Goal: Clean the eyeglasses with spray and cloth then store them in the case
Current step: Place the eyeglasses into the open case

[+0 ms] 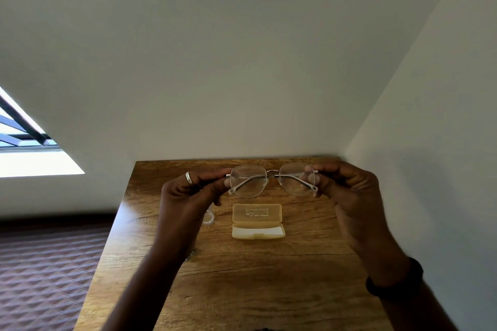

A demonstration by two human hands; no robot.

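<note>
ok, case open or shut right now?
Open. The yellow case lies on the table with its lid folded back, the tray showing and empty; both hands hold the eyeglasses above it.

eyeglasses (272, 181) above table (242, 290) | open case (257, 221) below, on table

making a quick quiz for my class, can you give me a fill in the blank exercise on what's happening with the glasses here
1. The thin metal-framed eyeglasses are held up by ____ hands.
2. The pale yellow plastic case on the brown wooden table lies ____, lid back.
3. A silver ring sits on the ____ hand.
4. A dark band circles the ____ wrist, below that hand.

Missing words: two; open; left; right
</note>
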